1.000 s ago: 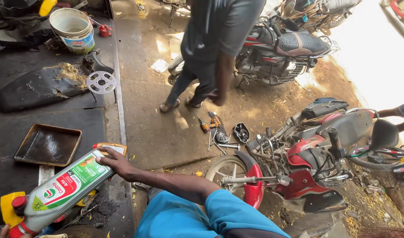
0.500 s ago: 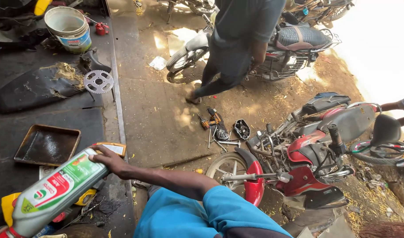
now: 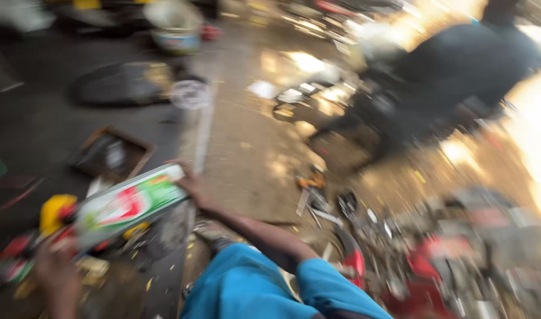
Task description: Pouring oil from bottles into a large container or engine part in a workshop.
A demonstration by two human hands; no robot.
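The whole view is smeared by motion. A green and white oil bottle (image 3: 128,204) with a red label lies nearly level over the dark floor. My right hand (image 3: 190,184) grips its base end, the arm reaching out from a blue sleeve (image 3: 264,289). My left hand (image 3: 56,273) shows at the bottom left, right by the bottle's cap end. The blur hides whether its fingers close on the neck.
A rectangular tray (image 3: 111,155), a black motorcycle seat (image 3: 120,82), a round metal disc (image 3: 190,94) and a bucket (image 3: 176,29) lie ahead. Loose tools (image 3: 311,186) are on the concrete. A red motorcycle (image 3: 459,266) is at the right. A person (image 3: 459,65) bends by another bike.
The view has swung and turned blurry. My left hand has come into view at the bottle's cap end. The other person has shifted to the right.
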